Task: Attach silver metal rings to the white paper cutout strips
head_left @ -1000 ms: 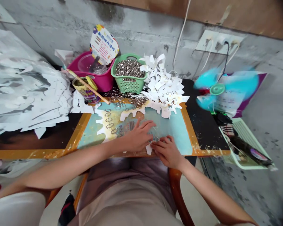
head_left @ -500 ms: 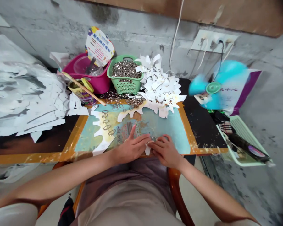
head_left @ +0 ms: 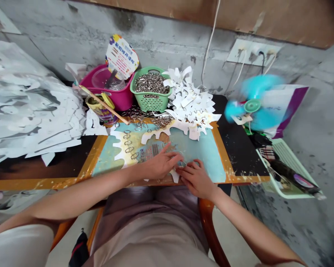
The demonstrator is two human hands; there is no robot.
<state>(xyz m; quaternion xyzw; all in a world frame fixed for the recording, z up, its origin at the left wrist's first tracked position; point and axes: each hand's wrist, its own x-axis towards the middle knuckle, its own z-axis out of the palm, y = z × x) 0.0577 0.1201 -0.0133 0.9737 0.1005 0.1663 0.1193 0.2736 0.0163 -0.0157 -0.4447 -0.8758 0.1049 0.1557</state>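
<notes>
Head view: your left hand [head_left: 161,164] is open, fingers spread, flat on the teal printed sheet [head_left: 203,157]. Your right hand [head_left: 196,179] is curled, fingertips at the small metal ring [head_left: 181,163] between your hands, just above a white paper tab [head_left: 174,177]. Can't tell if it's gripping. More rings [head_left: 128,145] sit along the sheet's left side; a green plastic basket [head_left: 149,104] sits beyond.

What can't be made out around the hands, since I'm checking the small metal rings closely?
Head view:
- small metal ring: partly hidden by the right hand; whether it is closed cannot be told.
- white paper cut-out: partly covered by the left hand.
- green plastic basket: its piled rings are too small to tell apart.
- turquoise fan: blades blurred by motion.
</notes>
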